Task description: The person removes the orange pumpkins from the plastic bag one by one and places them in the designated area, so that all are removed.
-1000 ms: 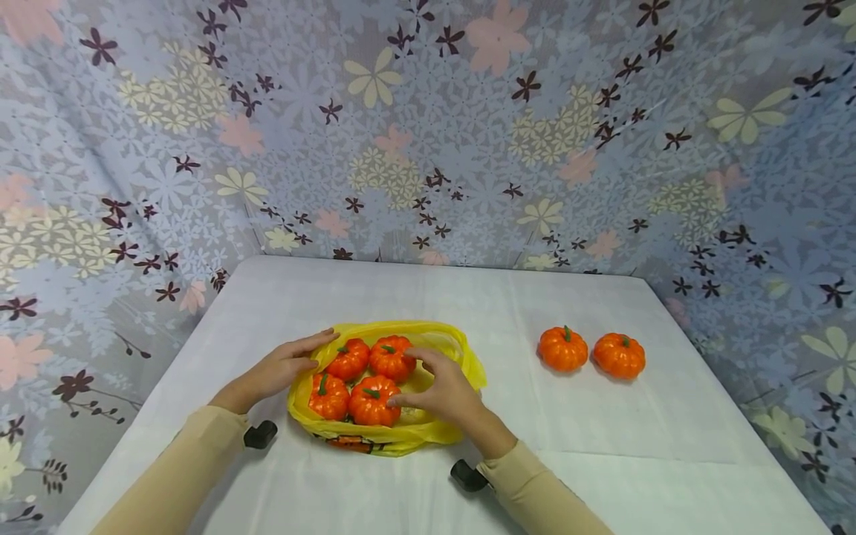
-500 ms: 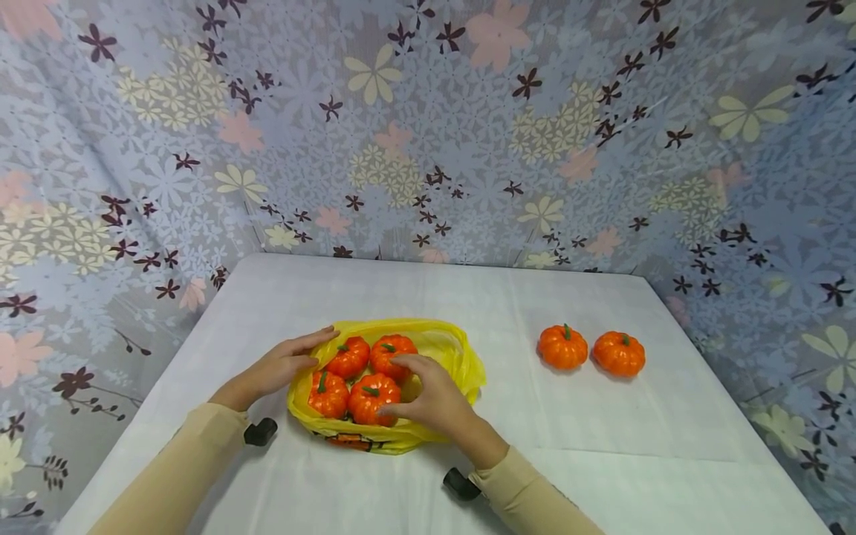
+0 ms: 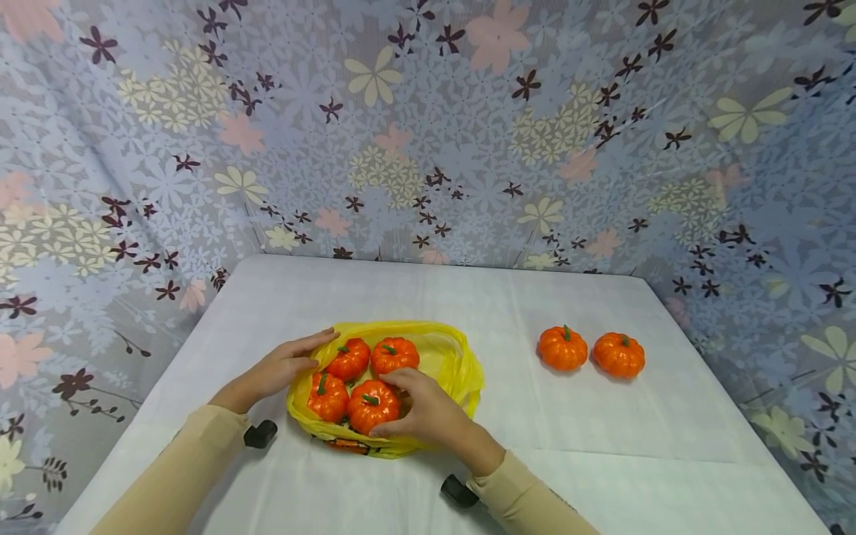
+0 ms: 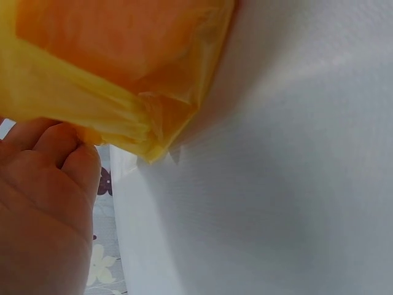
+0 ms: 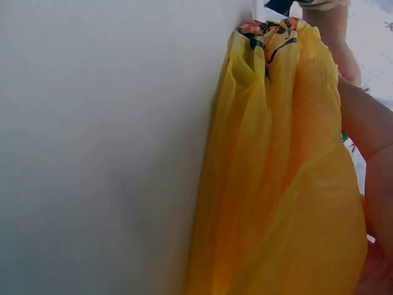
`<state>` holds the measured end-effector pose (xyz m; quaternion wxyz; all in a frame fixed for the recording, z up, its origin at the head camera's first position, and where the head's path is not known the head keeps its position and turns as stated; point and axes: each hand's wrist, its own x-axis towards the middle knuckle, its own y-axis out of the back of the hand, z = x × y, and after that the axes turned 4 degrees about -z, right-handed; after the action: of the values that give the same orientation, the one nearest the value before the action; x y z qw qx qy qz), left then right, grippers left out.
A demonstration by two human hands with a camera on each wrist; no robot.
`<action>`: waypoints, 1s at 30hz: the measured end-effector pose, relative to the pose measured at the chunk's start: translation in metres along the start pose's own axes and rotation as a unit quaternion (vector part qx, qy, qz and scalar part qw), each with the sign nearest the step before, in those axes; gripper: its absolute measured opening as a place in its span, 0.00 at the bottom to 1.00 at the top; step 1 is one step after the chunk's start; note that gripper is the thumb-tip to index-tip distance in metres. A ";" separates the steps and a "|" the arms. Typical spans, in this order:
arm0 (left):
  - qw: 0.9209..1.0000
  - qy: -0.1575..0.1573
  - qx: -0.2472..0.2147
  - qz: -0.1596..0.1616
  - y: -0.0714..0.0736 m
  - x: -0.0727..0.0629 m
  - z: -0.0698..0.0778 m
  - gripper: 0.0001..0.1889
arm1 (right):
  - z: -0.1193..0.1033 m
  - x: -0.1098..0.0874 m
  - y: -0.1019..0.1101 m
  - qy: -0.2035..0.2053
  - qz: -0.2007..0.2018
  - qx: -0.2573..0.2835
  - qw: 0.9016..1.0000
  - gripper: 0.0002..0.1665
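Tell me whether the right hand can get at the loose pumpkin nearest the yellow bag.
Probably yes: the loose pumpkin sits uncovered on the white table. The right hand would likely need to leave the bagged pumpkin it holds and clear the rim of the yellow bag.

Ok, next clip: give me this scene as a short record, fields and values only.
Bag: yellow, mouth open, on the table
In bag: four orange pumpkins, green stems, two by two
Outside bag: two more pumpkins on the table, side by side, to the bag's right
Left hand: touches the bag's left side
Right hand: fingers and thumb around the near-right pumpkin in the bag; whether it is lifted is unclear
Table: white cover
Backdrop: floral
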<state>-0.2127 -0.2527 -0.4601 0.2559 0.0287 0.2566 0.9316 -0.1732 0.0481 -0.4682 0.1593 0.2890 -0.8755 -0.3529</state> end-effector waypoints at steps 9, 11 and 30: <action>1.000 -0.002 -0.004 -0.002 -0.002 -0.002 0.003 0.29 | -0.002 -0.002 -0.003 -0.004 -0.021 0.001 1.000 0.49; 1.000 -0.002 -0.004 -0.003 -0.002 -0.002 0.002 0.29 | -0.001 -0.002 -0.003 -0.004 -0.022 0.007 1.000 0.49; 1.000 -0.007 0.005 0.000 -0.003 -0.001 0.000 0.29 | -0.012 -0.007 0.015 0.005 0.035 0.095 0.995 0.51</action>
<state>-0.2106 -0.2505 -0.4615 0.2580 0.0366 0.2595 0.9299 -0.1674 0.0545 -0.4498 0.1477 0.2737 -0.9140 -0.2607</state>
